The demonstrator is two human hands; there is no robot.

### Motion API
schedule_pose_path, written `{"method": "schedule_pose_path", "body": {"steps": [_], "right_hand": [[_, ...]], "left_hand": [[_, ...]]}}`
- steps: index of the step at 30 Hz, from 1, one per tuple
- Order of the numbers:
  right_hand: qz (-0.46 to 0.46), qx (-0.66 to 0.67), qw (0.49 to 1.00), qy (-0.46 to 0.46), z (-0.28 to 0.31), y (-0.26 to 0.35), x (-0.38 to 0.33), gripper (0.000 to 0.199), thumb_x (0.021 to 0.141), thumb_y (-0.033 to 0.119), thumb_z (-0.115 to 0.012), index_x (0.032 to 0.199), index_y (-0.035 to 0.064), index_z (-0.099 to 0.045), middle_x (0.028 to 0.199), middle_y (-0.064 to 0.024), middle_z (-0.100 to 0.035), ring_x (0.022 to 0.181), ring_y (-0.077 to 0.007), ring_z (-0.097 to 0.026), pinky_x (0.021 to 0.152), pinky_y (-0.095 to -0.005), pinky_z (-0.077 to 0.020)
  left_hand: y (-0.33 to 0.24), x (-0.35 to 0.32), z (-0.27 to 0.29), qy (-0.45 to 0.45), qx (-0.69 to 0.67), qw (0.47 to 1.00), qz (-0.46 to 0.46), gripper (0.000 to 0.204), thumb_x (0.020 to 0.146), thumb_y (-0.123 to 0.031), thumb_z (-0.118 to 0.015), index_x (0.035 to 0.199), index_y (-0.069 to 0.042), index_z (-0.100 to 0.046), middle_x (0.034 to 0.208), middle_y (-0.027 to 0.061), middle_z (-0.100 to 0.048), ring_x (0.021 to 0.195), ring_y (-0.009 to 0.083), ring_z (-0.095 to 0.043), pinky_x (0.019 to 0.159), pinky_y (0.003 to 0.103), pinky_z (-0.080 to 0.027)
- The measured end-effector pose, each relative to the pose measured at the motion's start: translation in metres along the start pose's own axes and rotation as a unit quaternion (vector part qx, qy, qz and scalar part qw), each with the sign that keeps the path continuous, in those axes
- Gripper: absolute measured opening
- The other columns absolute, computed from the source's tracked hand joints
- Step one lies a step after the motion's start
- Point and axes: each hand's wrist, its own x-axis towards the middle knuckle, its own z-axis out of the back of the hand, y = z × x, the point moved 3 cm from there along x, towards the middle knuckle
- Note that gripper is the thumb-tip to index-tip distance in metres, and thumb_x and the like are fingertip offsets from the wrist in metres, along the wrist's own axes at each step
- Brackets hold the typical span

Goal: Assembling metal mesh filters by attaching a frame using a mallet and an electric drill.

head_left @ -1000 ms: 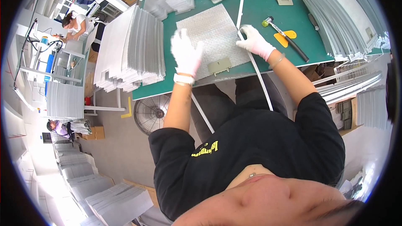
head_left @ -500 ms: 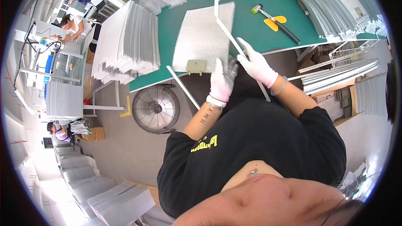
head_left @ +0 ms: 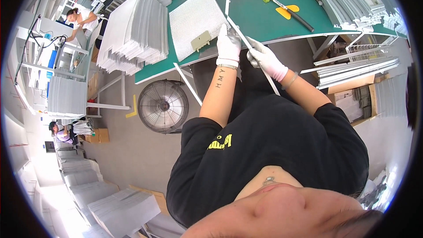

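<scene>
My left hand (head_left: 229, 47), in a white glove, is closed at the near right corner of a silvery white mesh panel (head_left: 189, 17), right beside the bend of a white frame strip (head_left: 238, 31). Its fingers partly hide that corner. A beige plastic piece (head_left: 201, 41) lies at the panel's near edge. My right hand (head_left: 268, 61), gloved too, grips the strip just below the bend. From there the strip runs down toward my body, and its other part reaches away across the green table (head_left: 246, 0).
Stacked white panels (head_left: 132, 31) stand at the table's left. A mallet (head_left: 291, 13) and a yellow scraper (head_left: 286, 12) lie right of the strip. More strips (head_left: 357, 79) are stacked at the right. A floor fan (head_left: 163, 106) stands at left; a person (head_left: 81, 22) works beyond.
The mesh panel has turned counterclockwise and shifted left, with the beige piece. My left hand has moved farther forward to the bend and closed. My right hand has moved slightly down the strip and closed.
</scene>
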Motion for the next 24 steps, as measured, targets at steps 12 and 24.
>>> {"method": "schedule_pose_path", "body": {"steps": [12, 24], "right_hand": [[0.002, 0.010, 0.998, -0.060, -0.006, -0.003, -0.002, 0.057, 0.103, 0.013, -0.047, 0.157, 0.0089, -0.027, 0.083, -0.0001, -0.051, 0.063, -0.0054, -0.041, 0.055, -0.0181, -0.0367], [0.016, -0.144, 0.987, -0.075, 0.015, 0.014, 0.024, 0.055, 0.103, 0.017, -0.049, 0.155, 0.0075, -0.032, 0.079, -0.0001, -0.053, 0.061, -0.0055, -0.043, 0.053, -0.0187, -0.0377]], "left_hand": [[0.006, 0.010, -0.010, -0.006, 0.062, 0.998, -0.024, 0.020, 0.099, -0.014, -0.059, 0.115, -0.001, -0.060, 0.109, 0.0090, -0.064, 0.101, 0.0217, -0.060, 0.088, 0.035, -0.051], [0.020, 0.008, -0.022, -0.017, 0.114, 0.990, -0.080, 0.014, 0.098, -0.015, -0.061, 0.107, -0.005, -0.064, 0.097, 0.0040, -0.065, 0.084, 0.0171, -0.063, 0.071, 0.032, -0.054]]}}
